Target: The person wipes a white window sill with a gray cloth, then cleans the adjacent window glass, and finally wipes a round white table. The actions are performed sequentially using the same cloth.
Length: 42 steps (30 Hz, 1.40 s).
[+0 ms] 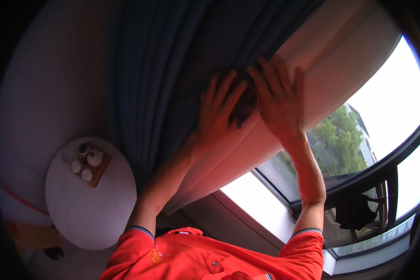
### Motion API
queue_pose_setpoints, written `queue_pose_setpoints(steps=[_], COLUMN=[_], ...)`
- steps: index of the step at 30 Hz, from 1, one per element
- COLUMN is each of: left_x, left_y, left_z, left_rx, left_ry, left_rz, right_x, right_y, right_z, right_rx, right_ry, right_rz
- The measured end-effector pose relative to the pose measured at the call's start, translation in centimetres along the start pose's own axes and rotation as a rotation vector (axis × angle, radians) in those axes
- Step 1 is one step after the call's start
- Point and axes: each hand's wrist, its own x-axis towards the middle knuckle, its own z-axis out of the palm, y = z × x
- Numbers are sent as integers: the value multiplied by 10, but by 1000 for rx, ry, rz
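A dark blue pleated curtain point(150, 87) hangs before me, with a pale, reddish-lit curtain layer point(339, 59) along its right side. My left hand point(217, 105) is raised against the dark cloth with its fingers spread. Close to its right, my right hand point(278, 94) lies across the border of the dark cloth and the pale layer, fingers apart and slightly blurred. Between the hands is a dark, bunched patch point(244, 105), too dim to tell what it is. Neither hand visibly grips anything.
Left of the curtain stands a round white table point(91, 220). Its wooden tray point(103, 168) carries a white teapot point(95, 158) and several small cups. At right are a dark-framed window point(339, 140), a white sill point(255, 203) and a black garment point(357, 211) on a hanger.
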Motion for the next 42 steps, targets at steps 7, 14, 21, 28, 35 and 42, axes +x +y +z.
queue_pose_setpoints(steps=[7,14,21,28,35,42], left_x=[5,-8,-77,-189,-256,-168], left_y=[-9,-14,-26,-36,-8,17], left_z=[19,25,17,8,-40,-50], left_rx=[244,19,32,3,-241,-189], left_ry=[44,8,-142,-244,-323,246], left_rz=[38,69,71,-24,-517,-451], right_x=[-4,-2,0,-2,-8,-6], right_y=[-3,-4,-5,-6,-9,-16], right_z=[2,6,5,5,6,10], right_rx=[52,3,-29,-29,-34,172], right_ry=[-8,-61,-58,-119,-223,-95], right_rz=[45,-27,-25,-35,-114,-95])
